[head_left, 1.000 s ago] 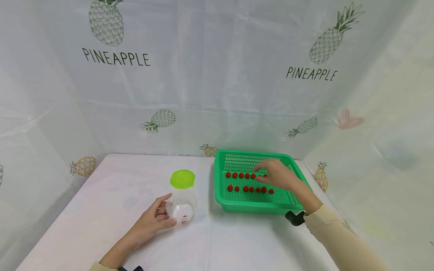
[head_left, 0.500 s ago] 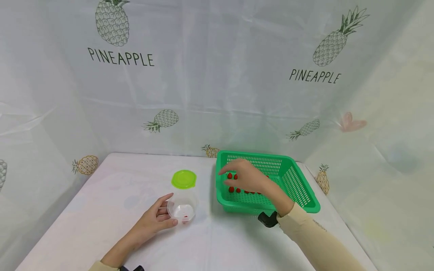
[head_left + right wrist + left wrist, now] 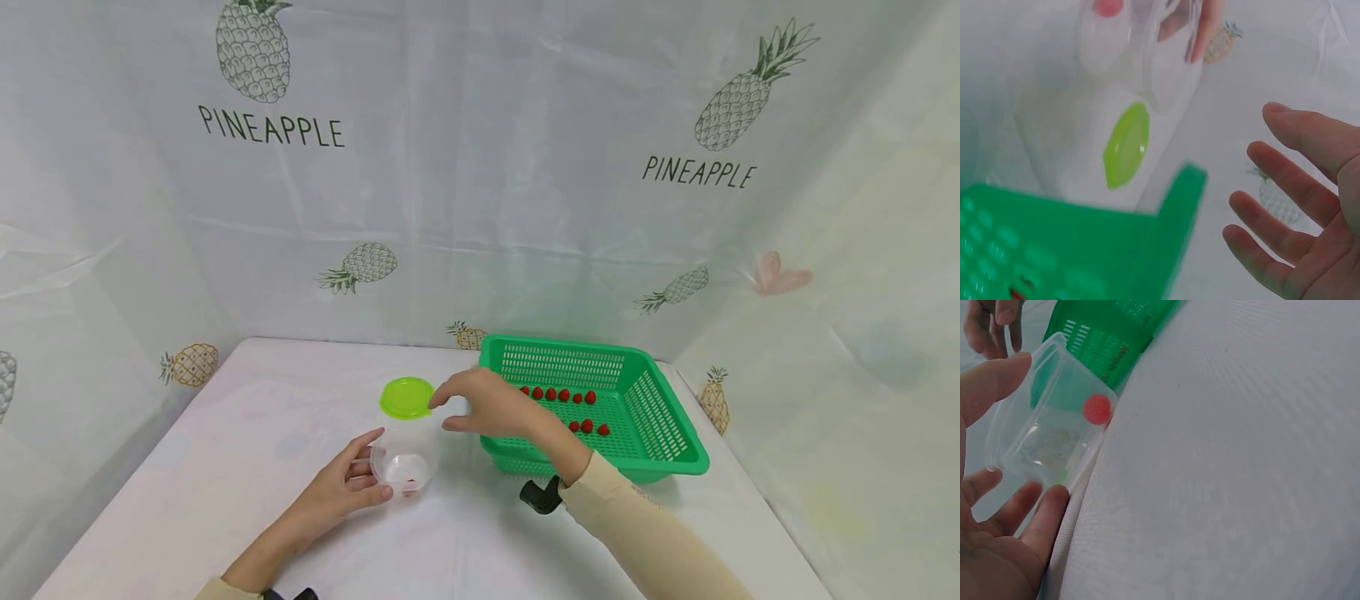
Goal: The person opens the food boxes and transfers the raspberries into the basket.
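Observation:
My left hand (image 3: 326,500) holds a clear plastic tub (image 3: 1054,419), thumb on one side of it and fingers on the other. A single small red berry (image 3: 1097,409), strawberry-like, shows low in the tub. My right hand (image 3: 487,404) hovers between the tub and the green basket (image 3: 671,408), past the basket's left rim. In the right wrist view its fingers (image 3: 1285,181) are spread, with nothing between them. Two rows of similar red berries (image 3: 551,394) lie in the basket, partly hidden by the right arm.
A bright green lid (image 3: 407,397) lies on the white-covered table (image 3: 225,442), just behind the tub. The basket has raised perforated walls and stands at the right. Pineapple-printed sheeting (image 3: 480,208) hangs at the back and sides.
My right hand has moved left from over the berries, across the basket, to beside the tub and lid. My left hand keeps its hold on the tub.

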Demonstrator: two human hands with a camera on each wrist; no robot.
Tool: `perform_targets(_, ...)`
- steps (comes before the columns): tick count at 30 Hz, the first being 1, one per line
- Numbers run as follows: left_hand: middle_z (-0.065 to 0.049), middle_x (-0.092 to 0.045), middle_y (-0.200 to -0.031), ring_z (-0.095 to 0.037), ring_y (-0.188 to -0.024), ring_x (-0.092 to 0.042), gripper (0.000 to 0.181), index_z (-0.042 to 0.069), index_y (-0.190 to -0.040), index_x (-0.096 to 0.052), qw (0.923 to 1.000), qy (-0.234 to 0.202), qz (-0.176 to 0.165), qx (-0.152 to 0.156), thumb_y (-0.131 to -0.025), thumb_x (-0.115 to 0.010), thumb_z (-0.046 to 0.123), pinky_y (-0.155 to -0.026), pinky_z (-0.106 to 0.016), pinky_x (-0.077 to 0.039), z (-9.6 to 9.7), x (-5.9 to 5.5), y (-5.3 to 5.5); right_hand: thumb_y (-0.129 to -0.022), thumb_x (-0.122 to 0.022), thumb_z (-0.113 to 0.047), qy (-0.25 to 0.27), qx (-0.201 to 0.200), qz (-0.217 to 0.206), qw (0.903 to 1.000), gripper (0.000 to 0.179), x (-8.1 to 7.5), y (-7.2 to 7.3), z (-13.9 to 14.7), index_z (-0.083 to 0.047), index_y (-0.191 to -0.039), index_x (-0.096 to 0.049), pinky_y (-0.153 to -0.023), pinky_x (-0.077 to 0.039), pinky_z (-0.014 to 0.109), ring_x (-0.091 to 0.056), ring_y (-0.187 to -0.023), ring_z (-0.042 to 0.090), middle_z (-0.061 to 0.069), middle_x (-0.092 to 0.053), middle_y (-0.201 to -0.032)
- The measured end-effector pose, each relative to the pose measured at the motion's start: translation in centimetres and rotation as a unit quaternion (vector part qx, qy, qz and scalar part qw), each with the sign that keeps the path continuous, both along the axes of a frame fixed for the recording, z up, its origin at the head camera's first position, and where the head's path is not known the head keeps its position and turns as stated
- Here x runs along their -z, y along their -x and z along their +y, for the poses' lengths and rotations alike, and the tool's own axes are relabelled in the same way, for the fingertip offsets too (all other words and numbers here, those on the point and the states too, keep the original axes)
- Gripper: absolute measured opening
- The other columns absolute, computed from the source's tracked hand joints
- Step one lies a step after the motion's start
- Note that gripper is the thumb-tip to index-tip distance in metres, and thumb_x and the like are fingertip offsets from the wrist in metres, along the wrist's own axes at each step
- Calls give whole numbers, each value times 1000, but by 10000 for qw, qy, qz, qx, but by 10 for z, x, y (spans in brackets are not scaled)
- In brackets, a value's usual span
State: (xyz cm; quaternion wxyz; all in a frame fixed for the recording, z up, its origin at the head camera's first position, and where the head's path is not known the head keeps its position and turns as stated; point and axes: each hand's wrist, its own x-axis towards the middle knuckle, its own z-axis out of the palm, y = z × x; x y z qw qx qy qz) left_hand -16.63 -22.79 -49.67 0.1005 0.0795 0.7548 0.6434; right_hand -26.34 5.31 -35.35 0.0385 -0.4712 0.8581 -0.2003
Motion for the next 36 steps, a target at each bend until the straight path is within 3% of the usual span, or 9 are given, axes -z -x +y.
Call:
perform_targets(4,-23,-47,-152,-33,-133,-62,92,19,-168,-27,10000,-34,31,57,-95,-83,19,-97,-22,-55,-1,1,0,-96,-81,-15,-244,-190,85,9995,29,9,1,-14,-13,-125,-78,-103,-54,27,-69,-119,13,-2,-77,-122)
perform_targets(8,-22,-47,-153,-33,-134,-62,91,19,-168,-26,9999,-40,58,95,-96,-82,19,-97,-21,-54,-1,2,0,-96,-82,-15,-420,-167,-106,9989,30,17,-1,-24,-17,-125,-78,-102,-53,22,-68,-118,11,-7,-76,-121)
perform_targets(14,-24,-45,-154,-34,-133,-61,91,18,-168,-25,9998,-120,77,136,-96,-81,18,-97,-21,-55,-2,4,1,-95,-83,-16,-694,-70,-248,9973,30,33,-2,-37,-18,-124,-79,-102,-52,25,-67,-114,8,-8,-77,-118)
perform_targets(18,-25,-45,-154,-34,-132,-61,91,18,-168,-24,9996,-183,106,198,-96,-80,16,-97,-22,-56,-3,5,1,-94,-83,-13,-768,-151,-303,9965,29,43,-1,-41,-16,-123,-79,-102,-51,23,-69,-115,13,-4,-78,-118)
perform_targets(29,-25,-44,-155,-35,-133,-60,92,20,-168,-24,9998,-140,8,153,-96,-81,17,-98,-23,-56,-3,3,2,-91,-86,-11,-889,-240,-533,9943,29,56,1,-50,-14,-120,-80,-91,-52,17,-71,-109,14,-4,-78,-111)
perform_targets(36,-24,-44,-155,-35,-135,-60,91,19,-169,-24,9998,-153,-16,161,-97,-80,17,-98,-23,-56,-1,2,0,-88,-89,-11,-1027,-297,-802,9910,27,63,1,-59,-13,-113,-81,-78,-51,13,-71,-96,8,-5,-78,-101)
